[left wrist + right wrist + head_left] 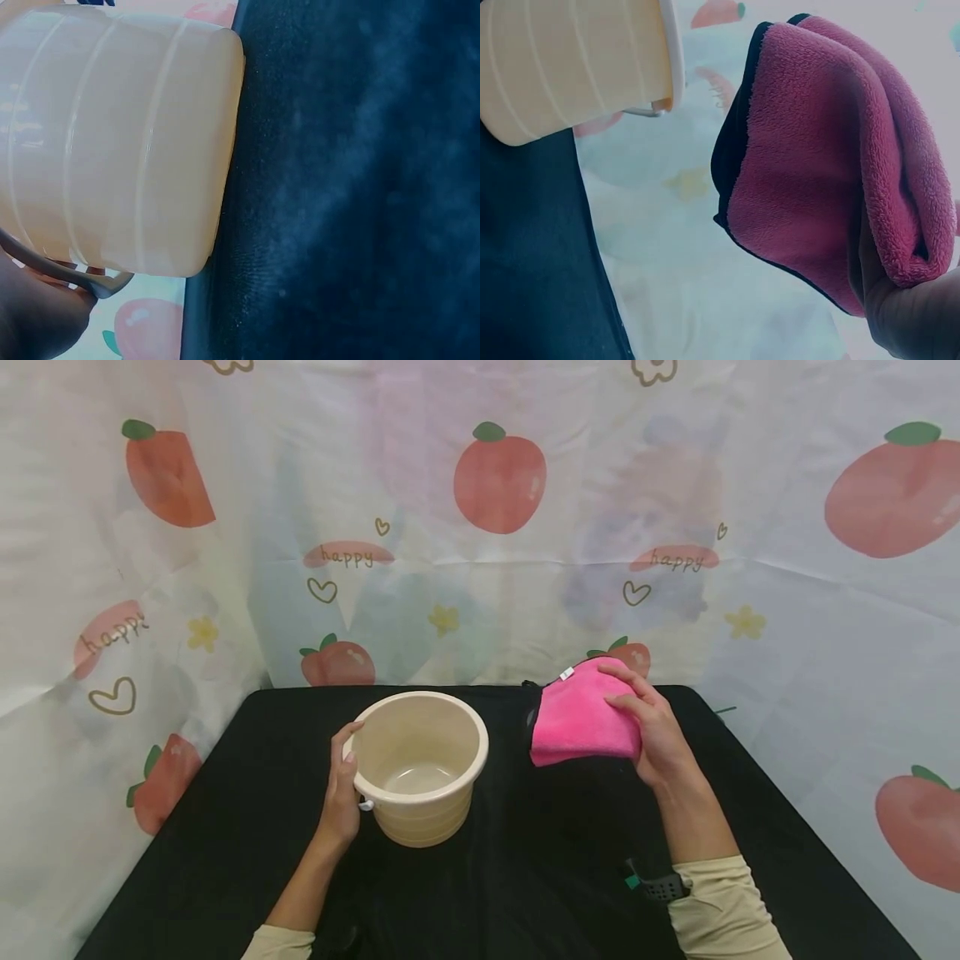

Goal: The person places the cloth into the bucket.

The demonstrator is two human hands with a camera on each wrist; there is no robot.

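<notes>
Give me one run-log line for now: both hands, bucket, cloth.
left hand: holds bucket at rim | right hand: grips pink cloth | cloth: folded, apart from bucket | bucket: nothing visible inside

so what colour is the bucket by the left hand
The bucket is cream, clearest in the head view.

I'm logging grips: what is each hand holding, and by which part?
The left hand grips the bucket at its rim, on the left side; the right hand holds the pink cloth by its right end.
</notes>
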